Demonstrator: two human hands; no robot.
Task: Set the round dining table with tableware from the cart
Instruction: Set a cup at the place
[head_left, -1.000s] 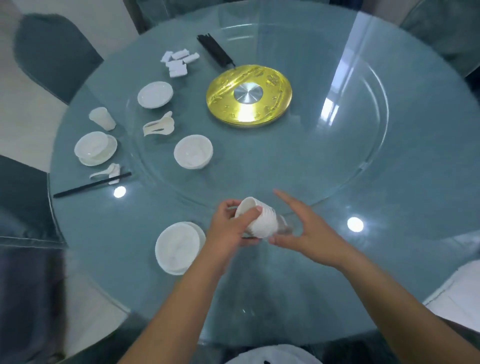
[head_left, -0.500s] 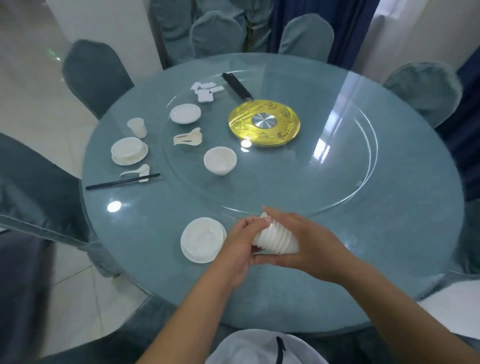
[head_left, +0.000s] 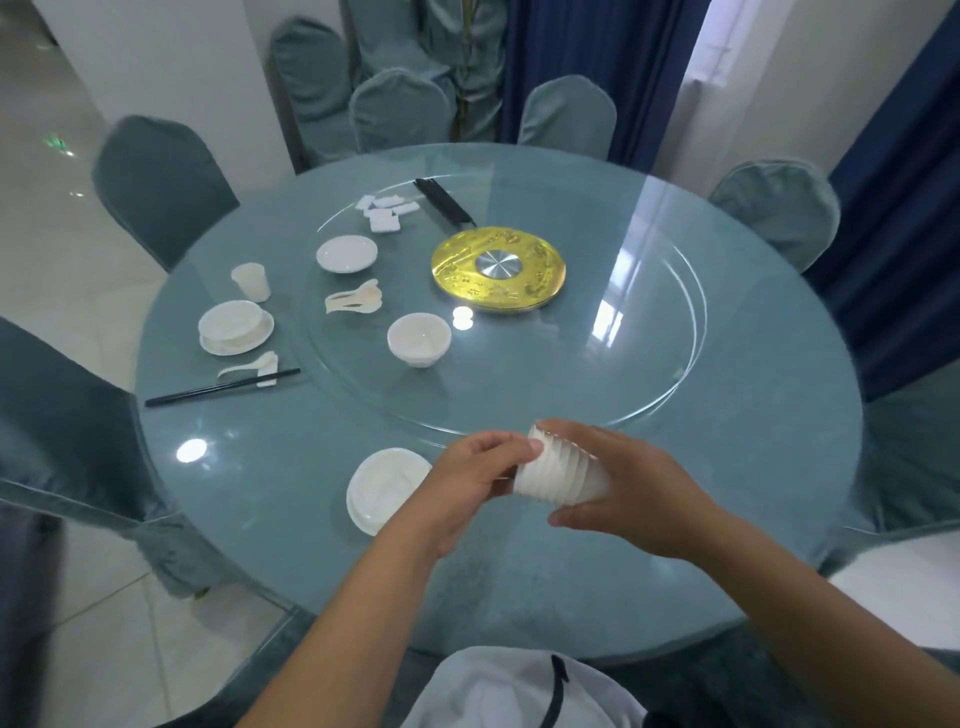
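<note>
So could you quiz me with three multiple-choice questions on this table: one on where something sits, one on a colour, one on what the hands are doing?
1. Where is the lone bowl?
A on the glass turntable
B on a chair
C on the floor

2. What colour is the centre disc?
A red
B gold
C black

3. What holds the stack of cups?
A nothing
B left hand only
C both hands

Answers: 1 A, it sits inside the turntable rim. 2 B, gold around a silver hub. 3 C, the left hand pinches its end and the right hand wraps it.
</note>
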